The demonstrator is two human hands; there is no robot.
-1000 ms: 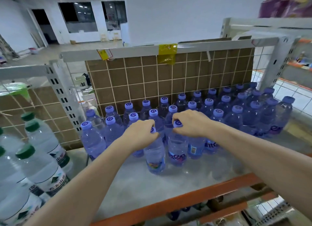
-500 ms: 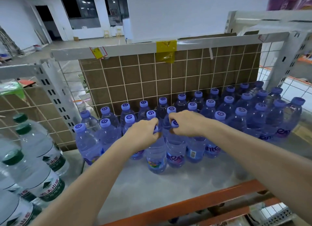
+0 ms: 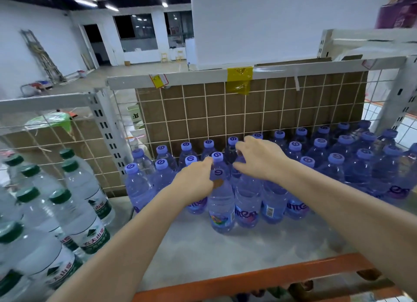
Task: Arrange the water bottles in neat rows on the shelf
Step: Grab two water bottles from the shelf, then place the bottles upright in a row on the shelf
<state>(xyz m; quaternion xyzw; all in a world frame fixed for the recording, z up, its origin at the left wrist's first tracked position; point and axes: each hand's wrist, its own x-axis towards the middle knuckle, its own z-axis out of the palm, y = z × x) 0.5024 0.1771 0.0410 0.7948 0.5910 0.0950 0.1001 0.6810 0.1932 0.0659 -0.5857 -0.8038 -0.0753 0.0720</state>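
Shelf (image 3: pixel 225 252) bottles (image 3: pixel 221 202) stand under both hands: left hand (image 3: pixel 194 184) grips one, right hand (image 3: pixel 261 159) spread loose.

Shelf (image 3: pixel 203 252): bare front strip; purple-capped bottles (image 3: pixel 320 162) packed behind; wire grid (image 3: pixel 225 112) blocks rear; green-capped bottles (image 3: pixel 74 211) crowd left.

Both bare forearms reach forward from the bottom of the view and converge toward the middle. The left hand (image 3: pixel 195 182) lies palm down with its back to the camera, wrist straight, its fingers (image 3: pixel 206 164) curled downward and forward so their tips are hidden. The right hand (image 3: pixel 259 159) sits slightly higher and farther forward, palm down, its fingers (image 3: pixel 242 146) spread and gently bent, thumb pointing toward the left hand. The 2 hands are near each other but apart.
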